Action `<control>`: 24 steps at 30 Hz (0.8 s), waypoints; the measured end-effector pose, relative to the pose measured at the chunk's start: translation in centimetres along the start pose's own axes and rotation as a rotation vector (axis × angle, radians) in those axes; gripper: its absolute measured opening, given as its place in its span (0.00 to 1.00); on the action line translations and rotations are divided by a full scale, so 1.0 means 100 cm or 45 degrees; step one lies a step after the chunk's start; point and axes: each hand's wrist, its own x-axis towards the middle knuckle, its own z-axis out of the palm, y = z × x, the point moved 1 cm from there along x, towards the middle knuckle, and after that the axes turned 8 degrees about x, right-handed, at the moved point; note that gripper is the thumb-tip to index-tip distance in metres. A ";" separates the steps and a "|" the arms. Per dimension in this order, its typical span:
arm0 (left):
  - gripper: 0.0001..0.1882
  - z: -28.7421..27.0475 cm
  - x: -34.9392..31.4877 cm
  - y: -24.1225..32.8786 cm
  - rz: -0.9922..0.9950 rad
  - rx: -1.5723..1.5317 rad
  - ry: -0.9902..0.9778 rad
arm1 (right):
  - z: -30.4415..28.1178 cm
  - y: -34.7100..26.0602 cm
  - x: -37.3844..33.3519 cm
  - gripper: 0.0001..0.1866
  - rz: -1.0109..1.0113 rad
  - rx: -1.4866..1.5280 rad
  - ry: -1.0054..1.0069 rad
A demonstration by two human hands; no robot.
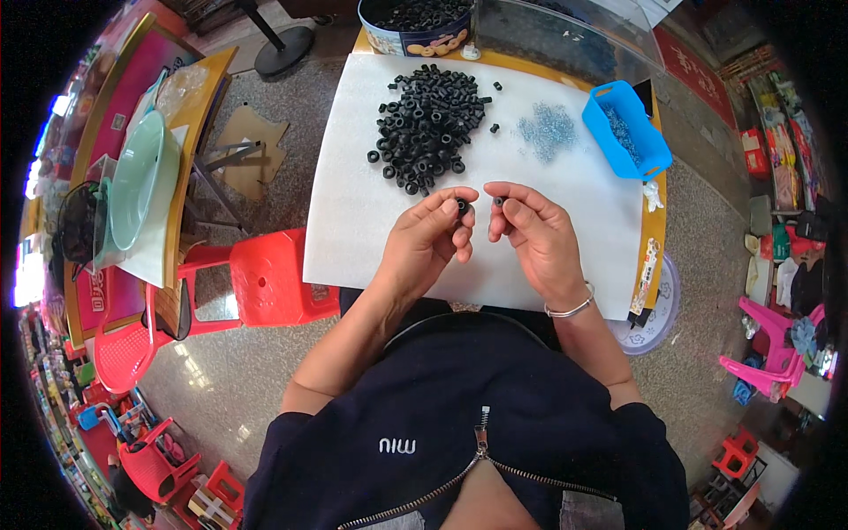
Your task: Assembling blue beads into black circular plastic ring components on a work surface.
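1. Covering the middle of the frame: a white sheet, bearing both loose heaps.
2. Clear bin, top right of centre; contents dark, kind not determinable.
3. Black heap, upper centre: small hollow parts, loose.
4. Round tin, top centre: filled with similar black parts.
5. Blue basket, upper right: holds small clear pieces.
6. Left hand, centre: thumb and fingertips closed round a black ring. Right hand, just beside: thumb and forefinger pinching a black plug.
7. Black ring and smaller black plug, apart at centre: judged light, stiff, not fragile, prone to rolling; best gripped by the outer wall, bore unobstructed.
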 end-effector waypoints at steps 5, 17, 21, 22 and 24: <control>0.16 0.005 -0.004 0.004 0.025 0.065 0.043 | 0.008 -0.005 -0.004 0.12 -0.023 -0.057 0.009; 0.13 0.009 -0.011 0.010 0.047 0.021 0.001 | 0.029 -0.013 -0.013 0.08 -0.201 -0.423 0.024; 0.13 0.011 -0.014 0.013 0.056 -0.011 0.011 | 0.037 -0.015 -0.013 0.07 -0.260 -0.545 0.021; 0.13 0.012 -0.015 0.014 0.059 -0.011 0.019 | 0.039 -0.015 -0.013 0.07 -0.264 -0.549 0.020; 0.13 0.014 -0.016 0.015 0.071 0.028 0.068 | 0.042 -0.016 -0.012 0.07 -0.300 -0.592 0.016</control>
